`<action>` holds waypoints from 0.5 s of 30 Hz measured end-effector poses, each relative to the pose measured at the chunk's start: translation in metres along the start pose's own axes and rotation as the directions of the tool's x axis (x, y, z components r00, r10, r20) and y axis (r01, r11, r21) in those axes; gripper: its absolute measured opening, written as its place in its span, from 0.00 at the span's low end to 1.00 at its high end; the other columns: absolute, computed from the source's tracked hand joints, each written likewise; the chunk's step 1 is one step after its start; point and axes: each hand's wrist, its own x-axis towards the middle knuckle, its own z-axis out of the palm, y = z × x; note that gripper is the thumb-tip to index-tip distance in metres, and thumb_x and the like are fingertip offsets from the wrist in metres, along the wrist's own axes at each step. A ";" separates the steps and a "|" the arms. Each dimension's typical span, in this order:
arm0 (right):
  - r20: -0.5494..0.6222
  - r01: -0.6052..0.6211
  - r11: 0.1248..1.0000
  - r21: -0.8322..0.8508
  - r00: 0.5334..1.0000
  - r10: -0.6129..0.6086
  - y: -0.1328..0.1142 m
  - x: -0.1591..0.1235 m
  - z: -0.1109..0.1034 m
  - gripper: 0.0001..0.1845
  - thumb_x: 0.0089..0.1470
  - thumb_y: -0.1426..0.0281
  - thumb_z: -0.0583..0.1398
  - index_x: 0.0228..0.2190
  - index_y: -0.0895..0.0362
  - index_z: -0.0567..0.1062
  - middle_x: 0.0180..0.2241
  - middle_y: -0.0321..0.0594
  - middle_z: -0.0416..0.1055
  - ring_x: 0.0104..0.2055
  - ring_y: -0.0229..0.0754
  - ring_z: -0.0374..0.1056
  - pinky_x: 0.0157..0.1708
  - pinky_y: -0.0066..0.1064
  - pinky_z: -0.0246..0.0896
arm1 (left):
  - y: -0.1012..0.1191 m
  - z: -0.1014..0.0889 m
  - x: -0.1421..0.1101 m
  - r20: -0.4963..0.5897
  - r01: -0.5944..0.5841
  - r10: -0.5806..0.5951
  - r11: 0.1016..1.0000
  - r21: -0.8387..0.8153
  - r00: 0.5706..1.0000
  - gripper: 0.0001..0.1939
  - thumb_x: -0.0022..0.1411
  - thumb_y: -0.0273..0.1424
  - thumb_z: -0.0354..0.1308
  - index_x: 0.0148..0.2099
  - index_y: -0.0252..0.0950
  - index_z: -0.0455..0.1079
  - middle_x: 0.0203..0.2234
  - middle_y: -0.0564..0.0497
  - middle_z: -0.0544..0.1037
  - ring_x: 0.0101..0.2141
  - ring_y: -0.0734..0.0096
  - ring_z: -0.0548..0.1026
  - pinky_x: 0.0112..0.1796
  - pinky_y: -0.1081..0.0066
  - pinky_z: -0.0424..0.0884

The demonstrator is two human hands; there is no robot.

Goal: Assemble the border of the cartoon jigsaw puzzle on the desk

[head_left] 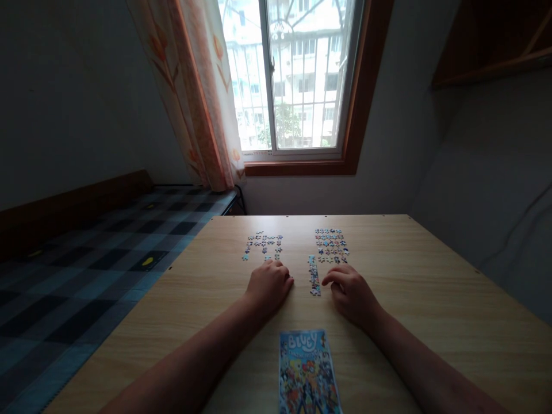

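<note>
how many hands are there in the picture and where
2. The left hand is beside the near side of the left group of puzzle pieces; the right hand is just right of the narrow puzzle strip. No others show.

Two jigsaw groups point(330, 244), one strip point(314, 277), one picture point(307, 374)

A narrow, multicoloured puzzle strip point(314, 277) — joined, flat — lies near loose pieces point(330, 237).
</note>
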 end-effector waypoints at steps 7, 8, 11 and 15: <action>0.000 0.010 1.000 0.009 1.000 -0.010 0.001 0.000 0.000 0.19 0.48 0.86 0.54 0.28 0.54 0.79 0.33 0.39 0.75 0.41 0.45 0.68 0.45 0.38 0.63 | 0.002 0.001 0.000 0.005 0.016 -0.016 0.999 0.030 1.000 0.13 0.67 0.36 0.55 0.37 0.36 0.78 0.40 0.45 0.80 0.43 0.60 0.75 0.41 0.64 0.70; 0.000 0.013 1.000 0.010 1.000 -0.013 0.001 0.000 0.000 0.19 0.48 0.86 0.54 0.28 0.54 0.79 0.33 0.39 0.75 0.41 0.45 0.68 0.45 0.38 0.63 | 0.002 0.001 0.000 0.005 0.024 -0.024 0.999 0.037 1.000 0.13 0.67 0.36 0.55 0.37 0.36 0.78 0.40 0.45 0.79 0.43 0.59 0.75 0.41 0.64 0.70; -0.001 0.020 1.000 0.010 1.000 -0.020 0.001 0.001 -0.001 0.19 0.48 0.86 0.54 0.27 0.53 0.78 0.32 0.39 0.75 0.40 0.45 0.68 0.44 0.38 0.62 | 0.003 0.001 -0.001 0.010 0.058 -0.059 0.997 0.058 0.998 0.14 0.67 0.38 0.54 0.38 0.35 0.78 0.39 0.44 0.79 0.43 0.59 0.76 0.39 0.64 0.71; 0.002 0.023 1.000 0.004 1.000 -0.023 -0.001 0.001 -0.001 0.19 0.49 0.86 0.54 0.27 0.53 0.78 0.31 0.38 0.75 0.40 0.45 0.68 0.44 0.38 0.62 | 0.005 0.000 -0.001 0.021 0.074 -0.076 0.995 0.064 0.997 0.14 0.67 0.37 0.54 0.37 0.34 0.78 0.39 0.43 0.79 0.42 0.58 0.76 0.39 0.65 0.71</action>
